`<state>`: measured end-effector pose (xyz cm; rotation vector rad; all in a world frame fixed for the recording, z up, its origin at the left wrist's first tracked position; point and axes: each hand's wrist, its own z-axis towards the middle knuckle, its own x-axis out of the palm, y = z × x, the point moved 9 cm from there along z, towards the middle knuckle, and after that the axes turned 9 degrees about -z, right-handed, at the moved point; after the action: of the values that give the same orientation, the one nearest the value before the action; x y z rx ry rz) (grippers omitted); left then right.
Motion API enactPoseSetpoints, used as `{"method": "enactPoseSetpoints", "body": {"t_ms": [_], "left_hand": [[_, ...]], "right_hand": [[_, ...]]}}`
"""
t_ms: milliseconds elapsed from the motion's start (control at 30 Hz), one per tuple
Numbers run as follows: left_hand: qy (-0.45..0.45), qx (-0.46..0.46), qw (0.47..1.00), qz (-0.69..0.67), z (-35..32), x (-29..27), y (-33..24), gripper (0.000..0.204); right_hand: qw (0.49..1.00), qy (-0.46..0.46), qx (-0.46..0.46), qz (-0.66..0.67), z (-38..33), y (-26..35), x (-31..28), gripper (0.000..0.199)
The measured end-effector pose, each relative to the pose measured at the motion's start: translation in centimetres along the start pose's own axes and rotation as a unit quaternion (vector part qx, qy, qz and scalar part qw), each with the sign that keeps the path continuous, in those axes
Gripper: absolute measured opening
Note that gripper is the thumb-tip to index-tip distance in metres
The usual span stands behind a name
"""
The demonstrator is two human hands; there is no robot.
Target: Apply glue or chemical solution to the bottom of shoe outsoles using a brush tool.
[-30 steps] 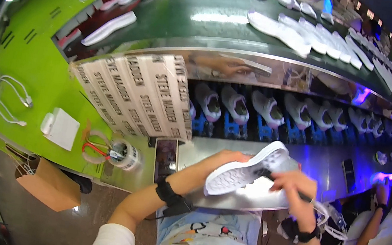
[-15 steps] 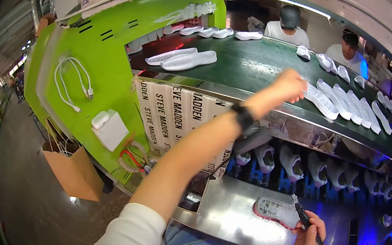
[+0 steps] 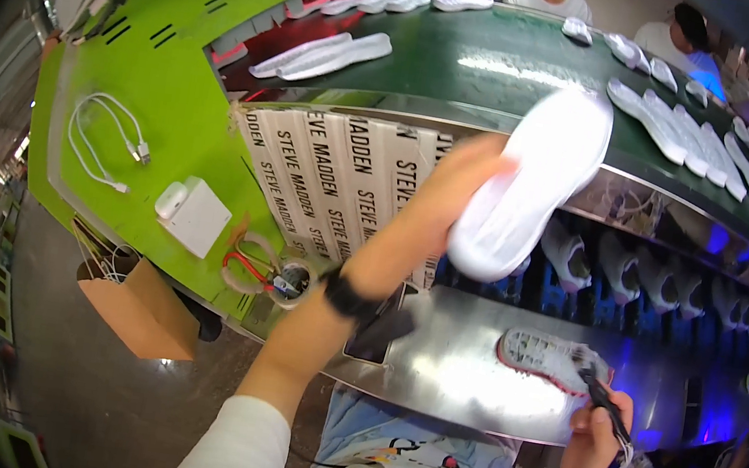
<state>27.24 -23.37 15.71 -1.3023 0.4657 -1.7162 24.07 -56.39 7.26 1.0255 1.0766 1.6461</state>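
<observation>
My left hand point(image 3: 475, 183) grips a large white shoe sole point(image 3: 539, 185) by its left edge, holding it raised and tilted in front of the green conveyor. My right hand point(image 3: 598, 430) is closed around a black pen-like applicator point(image 3: 610, 411) with a pale tube trailing from it. Its tip rests at or just above the right end of a second sole point(image 3: 539, 355), grey-white with a red rim, which lies cavity side up on the metal bench point(image 3: 455, 341). Whether the tip touches that sole I cannot tell.
White soles point(image 3: 684, 143) line the conveyor belt point(image 3: 454, 73); two more point(image 3: 332, 58) lie at its left. Shoes point(image 3: 618, 273) hang in a row under it. On the green panel are a cable point(image 3: 110, 139), white box point(image 3: 195, 216) and tape rolls point(image 3: 248, 259). Two people sit beyond.
My left hand has lifted a white sole off the conveyor and drawn it nearer, toward the bench. My right hand keeps hold of the applicator near the sole on the bench. The view has tilted down.
</observation>
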Motion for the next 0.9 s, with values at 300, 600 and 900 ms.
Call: {"method": "enactPoseSetpoints", "body": {"t_ms": [300,600,900], "left_hand": [[0.004,-0.319,0.772,-0.550,-20.6,-1.4,25.4,0.054],[-0.068,-0.226,0.781,-0.579,-19.2,-2.4,24.8,0.055],[-0.078,-0.408,0.836,-0.359,-16.2,-1.5,22.7,0.046]], "right_hand": [[0.931,0.091,-0.147,-0.322,-2.2,-3.5,9.2,0.015],[0.874,0.357,-0.077,-0.321,-5.4,-5.0,13.5,0.020],[0.859,0.412,0.174,-0.250,-3.3,-6.2,11.7,0.020]]}}
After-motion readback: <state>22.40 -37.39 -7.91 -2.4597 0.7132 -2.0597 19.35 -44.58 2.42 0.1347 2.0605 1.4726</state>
